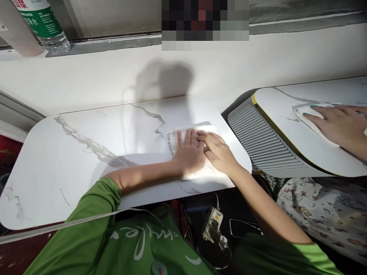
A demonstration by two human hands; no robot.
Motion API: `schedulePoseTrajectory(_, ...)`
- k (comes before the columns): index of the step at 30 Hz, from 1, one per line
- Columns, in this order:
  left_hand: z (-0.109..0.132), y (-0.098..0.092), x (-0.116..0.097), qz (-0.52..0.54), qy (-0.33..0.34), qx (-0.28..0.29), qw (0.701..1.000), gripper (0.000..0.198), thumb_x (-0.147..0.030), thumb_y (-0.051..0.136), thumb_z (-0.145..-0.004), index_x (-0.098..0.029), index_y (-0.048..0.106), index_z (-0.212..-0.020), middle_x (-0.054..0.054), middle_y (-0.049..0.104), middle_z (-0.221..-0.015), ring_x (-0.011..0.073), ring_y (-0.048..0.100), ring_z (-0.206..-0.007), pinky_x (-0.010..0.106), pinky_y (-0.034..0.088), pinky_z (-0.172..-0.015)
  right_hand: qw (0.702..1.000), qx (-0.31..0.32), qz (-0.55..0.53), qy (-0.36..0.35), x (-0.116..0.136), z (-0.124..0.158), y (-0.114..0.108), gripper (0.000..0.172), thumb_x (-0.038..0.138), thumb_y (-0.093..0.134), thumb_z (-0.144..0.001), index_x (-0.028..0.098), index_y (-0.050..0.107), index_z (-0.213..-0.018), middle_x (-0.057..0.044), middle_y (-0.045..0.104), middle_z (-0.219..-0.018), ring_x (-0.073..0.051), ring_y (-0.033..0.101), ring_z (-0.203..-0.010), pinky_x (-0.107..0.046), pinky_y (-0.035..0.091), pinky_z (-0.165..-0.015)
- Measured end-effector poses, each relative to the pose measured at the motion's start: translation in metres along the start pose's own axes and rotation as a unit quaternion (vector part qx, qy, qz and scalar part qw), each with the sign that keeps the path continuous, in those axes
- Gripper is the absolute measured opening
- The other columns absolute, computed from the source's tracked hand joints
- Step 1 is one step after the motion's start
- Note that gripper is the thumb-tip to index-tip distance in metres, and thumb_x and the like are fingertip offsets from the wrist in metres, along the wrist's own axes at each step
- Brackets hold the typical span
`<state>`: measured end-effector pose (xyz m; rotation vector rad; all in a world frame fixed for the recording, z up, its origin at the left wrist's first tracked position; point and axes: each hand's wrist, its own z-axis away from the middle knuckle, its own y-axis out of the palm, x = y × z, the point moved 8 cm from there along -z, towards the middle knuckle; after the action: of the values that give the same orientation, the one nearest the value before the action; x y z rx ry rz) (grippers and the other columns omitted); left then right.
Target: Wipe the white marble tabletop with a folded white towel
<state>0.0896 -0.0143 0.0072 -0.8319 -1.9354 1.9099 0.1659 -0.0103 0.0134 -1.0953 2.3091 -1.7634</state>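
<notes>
A white cloth point(208, 172) lies spread near the right end of a white marble-patterned tabletop point(77, 179). On the cloth, my left hand point(189, 154) rests flat with its fingers stretched out, a little smeared by motion. My right hand point(220, 154) also lies flat on it, its fingertips meeting or overlapping the thumb side of my left hand. Part of the cloth is hidden beneath both hands.
At right, another person's hand point(338, 122) presses a white cloth point(308, 114) on a second marbled table point(301, 145). A water bottle point(50, 28) stands on the ledge. Below are a power strip point(212, 224) and a phone point(243, 228). A cable point(83, 219) crosses my front.
</notes>
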Motion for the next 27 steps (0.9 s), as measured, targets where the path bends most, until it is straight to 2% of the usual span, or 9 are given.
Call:
schedulePoseTrajectory(3, -0.003, 0.000, -0.025, 0.004, 0.040, -0.009, 0.999, 0.049, -0.030, 0.038, -0.099, -0.005, 0.050, -0.140, 0.025, 0.034, -0.156, 0.0410, 0.027, -0.147, 0.065, 0.020, -0.118, 1.000, 0.004, 0.003, 0.022, -0.011, 0.019, -0.014, 0.053, 0.016, 0.039, -0.080, 0.029, 0.055, -0.129, -0.005, 0.061, -0.135, -0.029, 0.052, -0.131, -0.059, 0.037, -0.113)
schedulePoseTrajectory(5, -0.013, 0.001, -0.028, 0.009, 0.045, -0.015, 0.999, 0.048, -0.029, 0.037, -0.099, -0.006, 0.051, -0.139, 0.023, 0.034, -0.156, 0.0404, 0.027, -0.147, 0.065, 0.020, -0.118, 1.000, -0.001, 0.009, 0.027, -0.020, 0.016, -0.018, 0.053, 0.016, 0.039, -0.080, 0.028, 0.056, -0.128, -0.005, 0.061, -0.135, -0.030, 0.053, -0.129, -0.058, 0.038, -0.112)
schedulePoseTrajectory(7, -0.030, 0.002, -0.021, 0.021, 0.038, -0.015, 0.999, 0.048, -0.028, 0.037, -0.099, -0.007, 0.051, -0.140, 0.022, 0.034, -0.157, 0.0393, 0.026, -0.148, 0.064, 0.018, -0.119, 0.999, -0.005, 0.015, 0.028, -0.033, 0.003, -0.019, 0.051, 0.017, 0.039, -0.078, 0.026, 0.057, -0.125, -0.006, 0.062, -0.133, -0.030, 0.054, -0.127, -0.057, 0.040, -0.109)
schedulePoseTrajectory(10, -0.068, 0.006, 0.003, 0.042, 0.019, 0.009, 0.999, 0.049, -0.028, 0.038, -0.099, -0.008, 0.048, -0.142, 0.019, 0.031, -0.159, 0.0370, 0.022, -0.150, 0.062, 0.012, -0.122, 0.999, -0.007, 0.030, 0.032, -0.056, -0.031, -0.013, 0.048, 0.017, 0.040, -0.076, 0.024, 0.060, -0.119, -0.008, 0.065, -0.126, -0.031, 0.057, -0.123, -0.056, 0.042, -0.107)
schedulePoseTrajectory(13, -0.106, 0.007, 0.039, 0.053, -0.006, 0.036, 0.998, 0.051, -0.023, 0.033, -0.099, -0.008, 0.041, -0.147, 0.016, 0.027, -0.161, 0.0324, 0.019, -0.151, 0.058, 0.008, -0.123, 0.998, -0.016, 0.048, 0.045, -0.079, -0.075, -0.002, 0.048, 0.017, 0.040, -0.075, 0.020, 0.059, -0.119, -0.010, 0.066, -0.125, -0.032, 0.057, -0.120, -0.054, 0.041, -0.107)
schedulePoseTrajectory(17, -0.136, -0.002, 0.088, 0.066, -0.036, 0.010, 0.997, 0.051, -0.020, 0.029, -0.099, -0.009, 0.042, -0.147, 0.013, 0.032, -0.160, 0.0289, 0.023, -0.150, 0.052, 0.007, -0.125, 0.997, -0.024, 0.059, 0.053, -0.094, -0.130, 0.017, 0.049, 0.016, 0.041, -0.076, 0.019, 0.058, -0.122, -0.010, 0.066, -0.123, -0.032, 0.059, -0.116, -0.051, 0.045, -0.103)
schedulePoseTrajectory(21, -0.139, -0.007, 0.113, 0.070, -0.063, -0.029, 0.995, 0.050, -0.020, 0.027, -0.099, -0.012, 0.046, -0.144, 0.011, 0.036, -0.158, 0.0283, 0.028, -0.148, 0.052, 0.009, -0.124, 0.996, -0.019, 0.053, 0.064, -0.093, -0.154, 0.027, 0.045, 0.016, 0.040, -0.080, 0.025, 0.058, -0.119, -0.007, 0.067, -0.118, -0.031, 0.059, -0.113, -0.049, 0.046, -0.102)
schedulePoseTrajectory(24, -0.129, -0.005, 0.113, 0.064, -0.072, -0.036, 0.995, 0.049, -0.021, 0.028, -0.099, -0.012, 0.047, -0.144, 0.012, 0.035, -0.158, 0.0281, 0.028, -0.148, 0.053, 0.011, -0.124, 0.996, -0.016, 0.050, 0.067, -0.082, -0.148, 0.026, 0.046, 0.015, 0.039, -0.080, 0.025, 0.058, -0.121, -0.007, 0.067, -0.119, -0.031, 0.058, -0.115, -0.049, 0.044, -0.105)
schedulePoseTrajectory(27, -0.108, -0.003, 0.107, 0.060, -0.067, -0.038, 0.995, 0.050, -0.021, 0.030, -0.099, -0.012, 0.045, -0.146, 0.012, 0.037, -0.158, 0.0282, 0.028, -0.148, 0.054, 0.012, -0.123, 0.997, -0.010, 0.049, 0.056, -0.064, -0.132, 0.028, 0.047, 0.016, 0.039, -0.079, 0.023, 0.057, -0.122, -0.008, 0.066, -0.123, -0.032, 0.058, -0.117, -0.051, 0.043, -0.106)
